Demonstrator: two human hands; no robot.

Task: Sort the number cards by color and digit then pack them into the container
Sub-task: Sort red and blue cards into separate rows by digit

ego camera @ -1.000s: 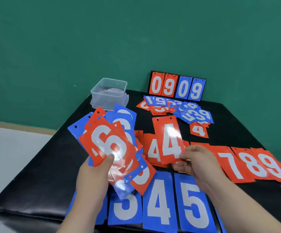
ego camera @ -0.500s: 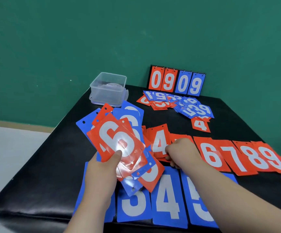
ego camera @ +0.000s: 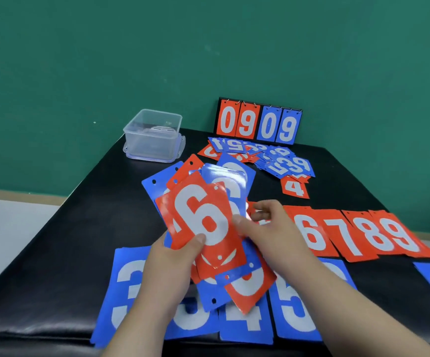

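Container (ego camera: 153, 135), clear, stands far left on the tabletop (ego camera: 80, 228); you cannot tell its contents. Your left hand (ego camera: 172, 264) grips a fan of cards (ego camera: 203, 217), thumb on a red 6, above the blue row (ego camera: 129, 284). Your right hand (ego camera: 268, 228) pinches the fan's right edge, covering part of the red row (ego camera: 358, 235).

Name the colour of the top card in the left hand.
Top card is red, white 6; head view.
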